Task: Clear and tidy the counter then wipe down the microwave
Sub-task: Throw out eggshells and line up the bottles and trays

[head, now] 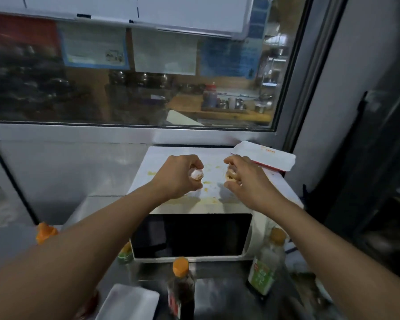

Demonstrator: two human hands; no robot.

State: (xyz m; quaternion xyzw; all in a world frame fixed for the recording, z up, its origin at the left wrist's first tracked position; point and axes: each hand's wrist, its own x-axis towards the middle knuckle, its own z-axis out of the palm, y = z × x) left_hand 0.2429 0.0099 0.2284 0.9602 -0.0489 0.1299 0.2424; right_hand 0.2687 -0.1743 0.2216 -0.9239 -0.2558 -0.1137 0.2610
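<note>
I am seeing both hands working atop the stained white microwave oven point(189, 204).
Left hand point(179, 175) is closing around a small white scrap point(196, 174); right hand point(245, 179) is pinching possibly pale eggshell bits point(230, 175).
</note>
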